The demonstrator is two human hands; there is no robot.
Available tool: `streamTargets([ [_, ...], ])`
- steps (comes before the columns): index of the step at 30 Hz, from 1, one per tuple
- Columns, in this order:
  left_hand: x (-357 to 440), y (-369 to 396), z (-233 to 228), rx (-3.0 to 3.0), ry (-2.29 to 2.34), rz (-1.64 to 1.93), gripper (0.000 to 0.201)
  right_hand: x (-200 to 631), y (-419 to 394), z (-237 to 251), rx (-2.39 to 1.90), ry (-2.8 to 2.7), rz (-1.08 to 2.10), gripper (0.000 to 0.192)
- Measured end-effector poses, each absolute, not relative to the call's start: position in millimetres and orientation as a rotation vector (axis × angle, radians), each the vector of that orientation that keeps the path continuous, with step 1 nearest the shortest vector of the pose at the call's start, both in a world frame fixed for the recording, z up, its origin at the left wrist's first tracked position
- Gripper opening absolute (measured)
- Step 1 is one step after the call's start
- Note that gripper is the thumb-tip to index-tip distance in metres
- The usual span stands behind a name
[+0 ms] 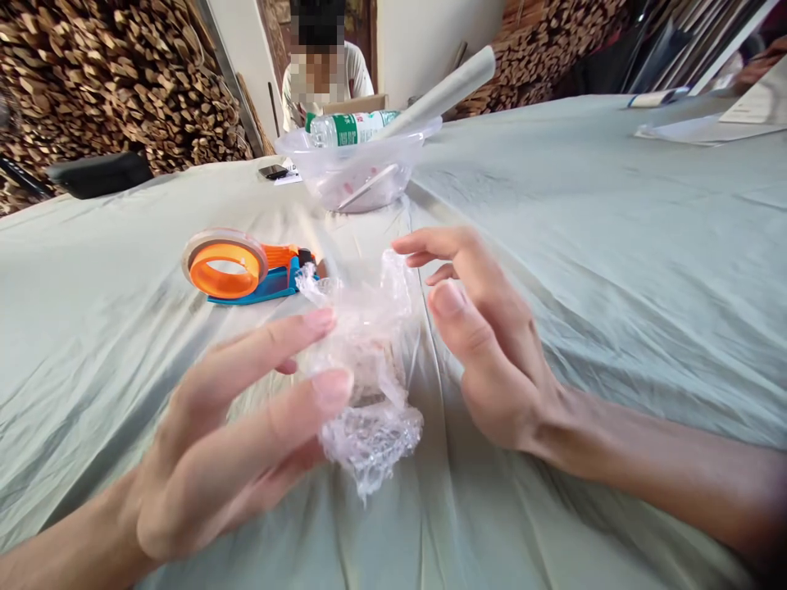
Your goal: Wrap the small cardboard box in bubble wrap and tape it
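A bundle in crumpled clear plastic wrap (372, 360) lies on the cloth-covered table between my two hands. What is inside the wrap cannot be made out. My left hand (246, 426) is at its left side, fingers apart, the thumb and forefinger tips right beside or lightly against the plastic. To the right, my right hand (485, 336) is spread, its forefinger close to the top corner of the wrap; whether it touches is unclear. Neither hand grips anything. Just behind the bundle to the left stands an orange and blue tape dispenser (246, 270) with a roll of clear tape.
A clear plastic basin (369, 176) holds a green-labelled bottle (353, 129) and a long white roll (443, 90). A black case (98, 174) and a phone (273, 172) lie at the far left, papers (713, 127) at the right. A person (325, 74) sits opposite.
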State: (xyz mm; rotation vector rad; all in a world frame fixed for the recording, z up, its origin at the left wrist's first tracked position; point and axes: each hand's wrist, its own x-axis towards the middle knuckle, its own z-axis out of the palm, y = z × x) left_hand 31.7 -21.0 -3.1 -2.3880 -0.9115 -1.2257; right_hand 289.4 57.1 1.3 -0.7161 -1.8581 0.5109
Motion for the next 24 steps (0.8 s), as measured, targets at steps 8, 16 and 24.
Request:
streamTargets([
  [8,54.7,-19.7,7.8,-2.348,-1.113,-1.410,0.012,287.2,66.1,-1.8,-1.033,-1.774,0.953,0.047],
  [16,55.6,-15.9,1.5,-2.361,-1.070,-1.264,0.024,295.1,60.1,2.3,-0.467,-2.048,0.873,0.029],
  [24,45.0,-12.6,-4.2,-2.408,-1.109,-1.202,0.042,305.7,75.2,2.1,-0.154,-2.519,0.678,0.058],
])
